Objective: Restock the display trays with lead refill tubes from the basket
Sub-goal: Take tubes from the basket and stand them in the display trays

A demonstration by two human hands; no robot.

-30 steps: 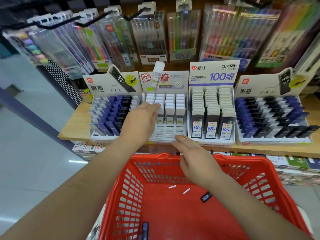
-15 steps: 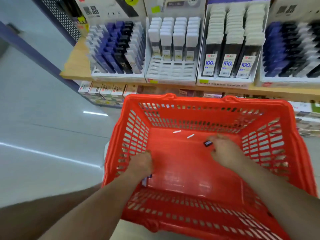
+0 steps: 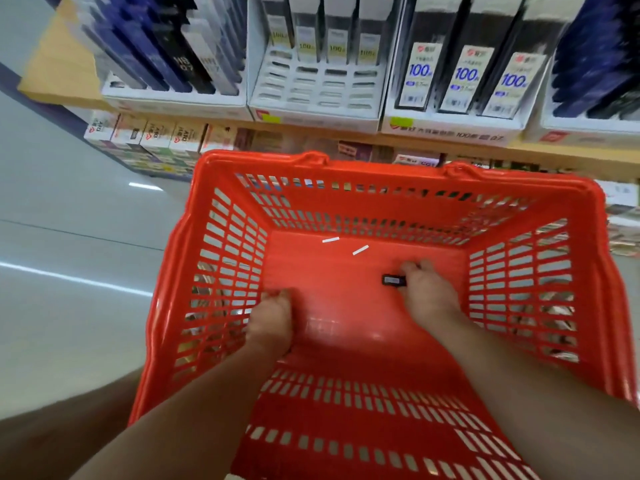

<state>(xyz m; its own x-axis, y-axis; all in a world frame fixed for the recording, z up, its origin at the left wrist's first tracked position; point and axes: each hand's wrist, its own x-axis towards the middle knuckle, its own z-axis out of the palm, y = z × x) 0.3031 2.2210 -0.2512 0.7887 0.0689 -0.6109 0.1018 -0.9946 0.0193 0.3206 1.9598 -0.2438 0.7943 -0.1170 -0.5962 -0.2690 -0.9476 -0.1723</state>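
Both of my hands are down inside the red basket (image 3: 346, 168). My right hand (image 3: 427, 292) pinches a small black lead refill tube (image 3: 393, 280) by its end, just above the basket floor. At the floor's left side my left hand (image 3: 272, 318) is curled into a fist; whatever it grips is hidden under the fingers. On the shelf beyond stands the white display tray (image 3: 317, 110) with white tubes at the back and empty front slots. Next to it stand a blue-and-black tube tray (image 3: 173, 100) and a "100" tube tray (image 3: 450, 128).
Two small white slips (image 3: 330, 240) (image 3: 360, 250) lie on the basket floor near its far wall. Another tray of dark tubes (image 3: 588, 131) stands at the far right. Boxed stock (image 3: 145, 135) fills the lower shelf. Grey floor lies to the left.
My view has tilted down from the trays to the basket. Both hands left the shelf and reached into the basket; the right hand took hold of the black tube, the left closed over a dark tube.
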